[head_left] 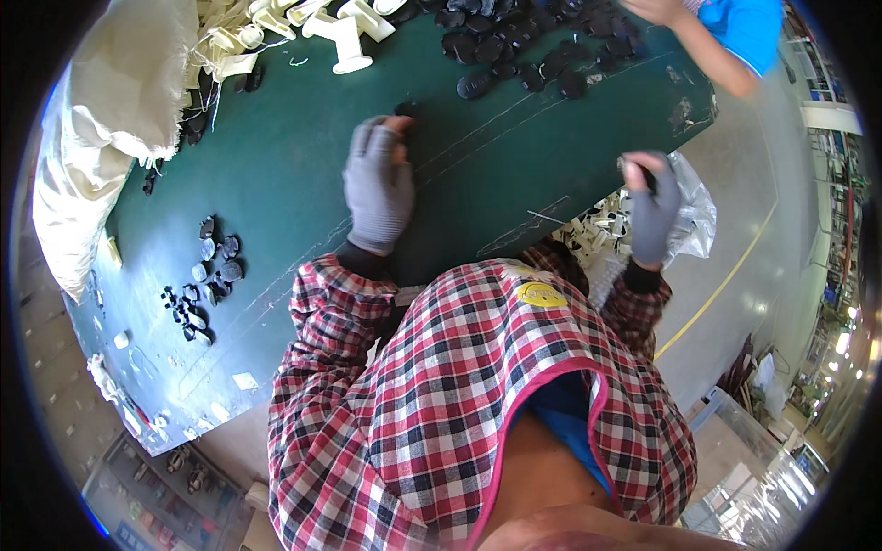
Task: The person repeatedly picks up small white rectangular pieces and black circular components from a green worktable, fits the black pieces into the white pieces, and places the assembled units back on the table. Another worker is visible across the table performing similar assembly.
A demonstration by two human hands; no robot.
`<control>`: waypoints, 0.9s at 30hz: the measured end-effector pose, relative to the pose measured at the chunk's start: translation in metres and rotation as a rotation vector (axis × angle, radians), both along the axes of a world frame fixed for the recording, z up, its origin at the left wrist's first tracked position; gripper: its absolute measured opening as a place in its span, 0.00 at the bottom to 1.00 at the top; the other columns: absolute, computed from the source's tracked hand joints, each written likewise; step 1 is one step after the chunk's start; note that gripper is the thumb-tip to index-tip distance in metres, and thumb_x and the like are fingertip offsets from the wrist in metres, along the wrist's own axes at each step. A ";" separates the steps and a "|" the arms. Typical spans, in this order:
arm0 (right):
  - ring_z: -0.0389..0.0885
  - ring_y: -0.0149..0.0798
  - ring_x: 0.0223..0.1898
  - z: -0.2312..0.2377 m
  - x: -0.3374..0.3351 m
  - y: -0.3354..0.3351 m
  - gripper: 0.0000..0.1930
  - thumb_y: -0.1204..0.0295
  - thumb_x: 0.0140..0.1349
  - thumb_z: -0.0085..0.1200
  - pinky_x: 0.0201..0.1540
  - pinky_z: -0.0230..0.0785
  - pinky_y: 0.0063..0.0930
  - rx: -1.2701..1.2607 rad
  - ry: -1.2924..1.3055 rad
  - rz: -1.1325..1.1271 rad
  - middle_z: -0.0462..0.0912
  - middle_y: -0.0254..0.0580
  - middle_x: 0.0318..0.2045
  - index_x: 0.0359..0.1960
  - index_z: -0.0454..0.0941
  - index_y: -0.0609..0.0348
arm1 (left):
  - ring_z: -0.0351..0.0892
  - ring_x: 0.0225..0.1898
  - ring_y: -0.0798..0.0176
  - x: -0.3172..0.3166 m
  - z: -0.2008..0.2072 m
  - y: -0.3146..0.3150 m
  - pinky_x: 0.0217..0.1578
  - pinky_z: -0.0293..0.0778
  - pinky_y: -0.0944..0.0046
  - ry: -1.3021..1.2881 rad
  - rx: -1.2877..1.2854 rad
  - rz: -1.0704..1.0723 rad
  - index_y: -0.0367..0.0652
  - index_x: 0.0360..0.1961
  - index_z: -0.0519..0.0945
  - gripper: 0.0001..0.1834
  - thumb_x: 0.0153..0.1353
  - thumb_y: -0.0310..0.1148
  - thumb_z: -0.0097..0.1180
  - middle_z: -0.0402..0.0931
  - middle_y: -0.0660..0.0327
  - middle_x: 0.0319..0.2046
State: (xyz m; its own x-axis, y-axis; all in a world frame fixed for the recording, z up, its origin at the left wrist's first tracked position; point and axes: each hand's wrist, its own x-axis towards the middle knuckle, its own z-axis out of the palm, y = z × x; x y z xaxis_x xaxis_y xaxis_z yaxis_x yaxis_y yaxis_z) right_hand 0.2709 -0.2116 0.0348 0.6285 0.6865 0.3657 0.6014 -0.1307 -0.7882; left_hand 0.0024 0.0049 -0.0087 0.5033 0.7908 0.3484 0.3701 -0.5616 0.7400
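My left hand (378, 188), in a grey glove with bare fingertips, is over the green table. Its fingers are bent together, and a small black plastic piece (407, 109) shows at their tips. Off the table's near right edge, my right hand (656, 207) wears the same kind of glove, its fingers curled in. What it may hold is too small and blurred to name. Below it, a clear plastic bag (698, 207) contains cream plastic pieces (597, 230). A heap of black oval pieces (514, 41) lies at the table's far side.
Cream spool-like parts (344, 41) are heaped at the far left beside a white woven sack (138, 92). A loose cluster of black pieces (216, 266) lies on the left of the green table (276, 184). Another person's forearm (707, 50) reaches in at the far right.
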 end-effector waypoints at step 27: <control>0.85 0.38 0.39 -0.016 -0.042 0.175 0.16 0.76 0.62 0.62 0.45 0.76 0.30 0.119 -0.103 0.260 0.84 0.39 0.40 0.52 0.86 0.53 | 0.81 0.38 0.62 0.018 -0.016 0.060 0.44 0.77 0.64 -0.447 -0.200 0.107 0.36 0.44 0.82 0.07 0.65 0.24 0.61 0.80 0.56 0.36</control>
State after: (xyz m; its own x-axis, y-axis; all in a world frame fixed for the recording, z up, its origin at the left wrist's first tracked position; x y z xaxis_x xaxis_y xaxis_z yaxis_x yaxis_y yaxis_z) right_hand 0.2292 -0.0362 0.0192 0.3923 0.7681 0.5061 0.6802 0.1281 -0.7217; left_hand 0.0203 0.0649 -0.0243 0.2519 0.9031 0.3478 0.0398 -0.3687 0.9287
